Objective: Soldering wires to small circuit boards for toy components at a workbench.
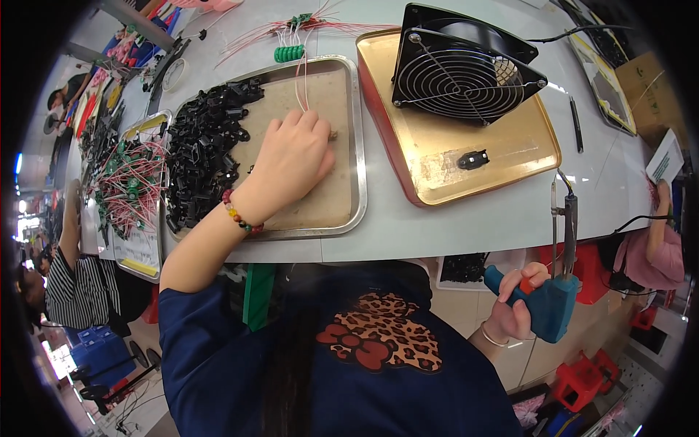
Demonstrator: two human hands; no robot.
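My left hand (295, 159), a beaded bracelet at its wrist, is over the bare side of a metal-rimmed tray (358, 146). Its fingers are curled closed and their tips are hidden. Thin pale wires (301, 84) run from a green coil-like stack (289, 54) down to the knuckles; whether the fingers grip them is hidden. Many black plastic parts (204, 138) fill the tray's left side. At the lower right, my right hand (513, 306) is wrapped round the blue handle of a soldering gun (557, 306), beside its red trigger. The gun's metal tip points up near the table's edge.
A black fan (466, 73) stands on a gold tin lid (437, 175) with one black part (475, 159). Green boards with red wires (131, 182) fill a left tray. A dark pen (576, 124) lies right. Other people sit at both sides; red stools (582, 382) stand below.
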